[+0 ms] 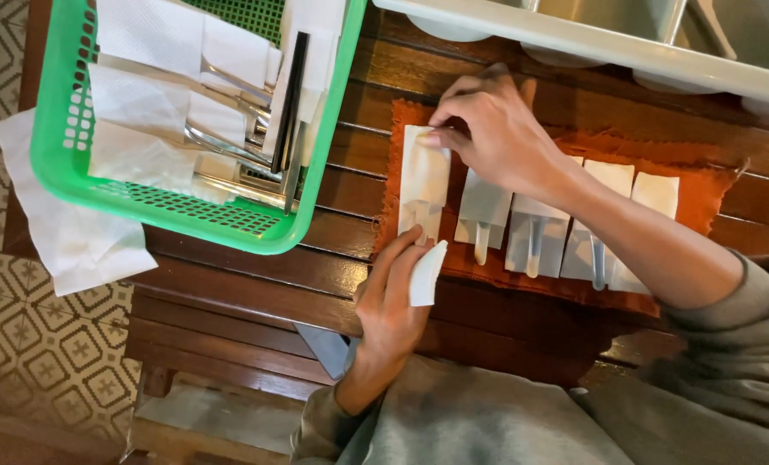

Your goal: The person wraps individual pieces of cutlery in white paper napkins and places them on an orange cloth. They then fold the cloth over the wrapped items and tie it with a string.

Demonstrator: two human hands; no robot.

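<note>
Two hands work one white napkin (425, 176) lying on an orange cloth (703, 194). The right hand (492, 129) has its fingers (440, 136) pinched together on the napkin's top edge. The left hand (393, 297) presses its fingers (408, 245) down on the napkin's lower end, where a piece of cutlery shows through the paper, and a loose folded corner of napkin sticks out beside the thumb. The napkin sits at the cloth's left end, on the wooden slatted desk (255, 284). Beside it, in a row along the cloth, lie four more wrapped pieces (535, 232), handles poking out below. Left of the cloth stands a green basket (57, 164) holding metal cutlery and more napkins, with a spare napkin tucked under its corner. A pale tray (574, 39) runs along the desk's far edge.
</note>
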